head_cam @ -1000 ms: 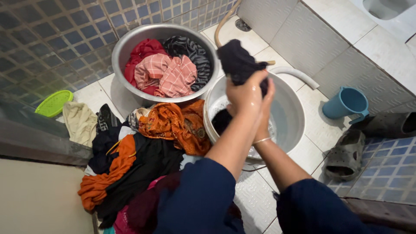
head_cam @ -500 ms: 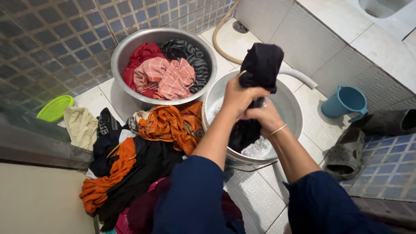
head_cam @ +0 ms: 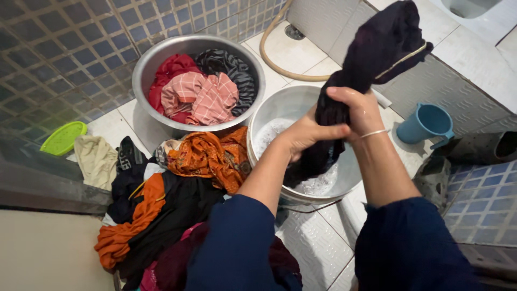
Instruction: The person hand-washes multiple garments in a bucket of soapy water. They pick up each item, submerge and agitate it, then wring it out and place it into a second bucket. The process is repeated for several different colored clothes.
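Observation:
A wet dark garment (head_cam: 379, 51) is stretched up out of a white bucket (head_cam: 269, 116) of soapy water. My right hand (head_cam: 358, 110) grips it higher up, with a thin bangle at the wrist. My left hand (head_cam: 304, 134) clasps the cloth just below, over the bucket. The garment's lower end hangs into the foam. Both my sleeves are dark blue.
A metal basin (head_cam: 145, 64) at the back holds red, pink checked and black clothes. A heap of orange and black laundry (head_cam: 177, 183) lies left of the bucket. A blue mug (head_cam: 425, 124), grey slippers (head_cam: 433, 180), a hose (head_cam: 266, 51) and a green soap dish (head_cam: 63, 137) sit on the tiled floor.
My right hand has moved up and to the right, pulling the dark garment longer and higher out of the bucket. My left hand stays low on the cloth.

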